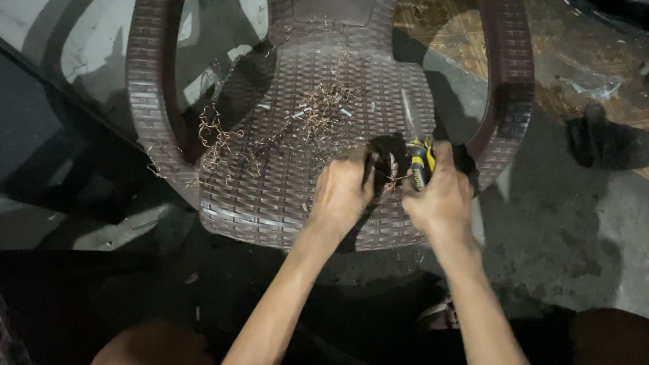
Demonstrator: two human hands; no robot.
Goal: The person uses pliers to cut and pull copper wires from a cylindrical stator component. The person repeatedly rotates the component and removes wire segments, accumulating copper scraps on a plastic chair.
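A dark brown woven-pattern plastic chair (pixel 280 185) stands directly ahead of both hands; its seat carries the work. The concrete floor (pixel 564 229) lies to the right of the hands and below the chair. Loose curls of copper wire (pixel 321 112) are scattered over the seat, ahead and to the left of the hands. The left hand (pixel 343 192) is closed around a dark object with copper strands (pixel 387 168), held at the front part of the seat; what the object is cannot be told. The right hand (pixel 440 199) is closed around the yellow-and-black handle of a screwdriver (pixel 417 155), just beside the left hand. The tool's metal shaft points away from the hands across the seat.
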